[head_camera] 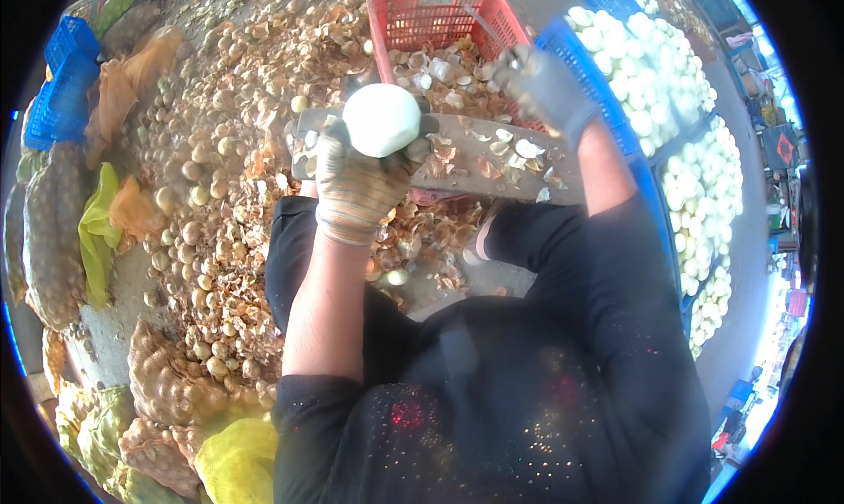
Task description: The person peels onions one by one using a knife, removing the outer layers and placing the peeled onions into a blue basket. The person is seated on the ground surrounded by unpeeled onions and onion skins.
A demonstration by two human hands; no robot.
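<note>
A peeled white onion (381,120) rests in my left hand (362,181), which wears a striped knit glove and holds it above the left end of a board (461,155) across my lap. My right hand (544,89), in a grey glove, is raised to the right, over the board's far side and beside a red plastic crate (382,36). It is blurred; something small and shiny shows at its fingers, but I cannot tell what it is. Pieces of onion skin (527,149) lie on the board, and more skins lie in the red crate.
Unpeeled onions (191,234) and loose skins cover the floor to the left. Blue crates (590,82) full of peeled onions (659,108) stand along my right. Mesh sacks of onions (56,240), a yellow mesh bag (241,461) and stacked blue crates (62,102) are at the left.
</note>
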